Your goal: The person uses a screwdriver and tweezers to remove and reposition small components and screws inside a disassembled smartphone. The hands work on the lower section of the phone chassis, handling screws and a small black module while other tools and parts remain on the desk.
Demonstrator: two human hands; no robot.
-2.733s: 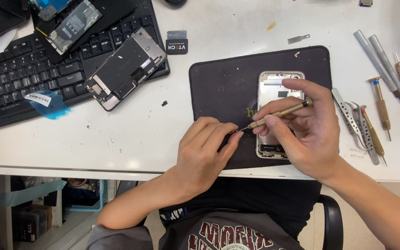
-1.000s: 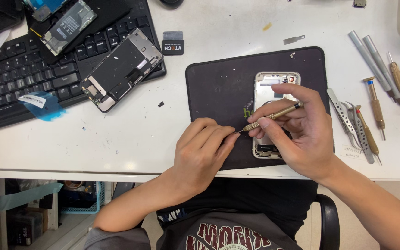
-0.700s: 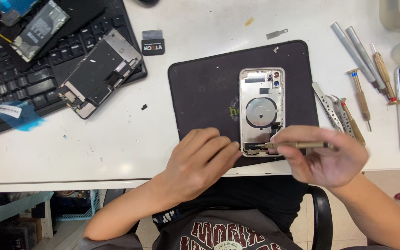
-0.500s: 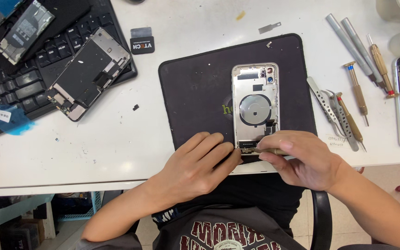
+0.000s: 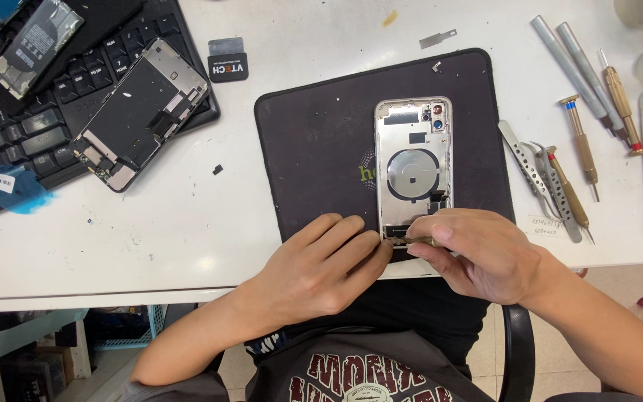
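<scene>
Phone shell (image 5: 414,167) lay on the black mat (image 5: 314,141) at 12 o'clock from my hands. Left hand (image 5: 320,269) curled, steadying its bottom edge; right hand (image 5: 484,253) pinched a small tool (image 5: 420,241). Best kept low, pressure light.

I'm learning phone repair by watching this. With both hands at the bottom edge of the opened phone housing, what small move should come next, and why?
Probably steady the phone housing with the left hand while the right hand sets the screwdriver tip into the bottom edge: the tool lies nearly flat there, pinched between the fingers, and the left fingertips already touch that corner.
</scene>
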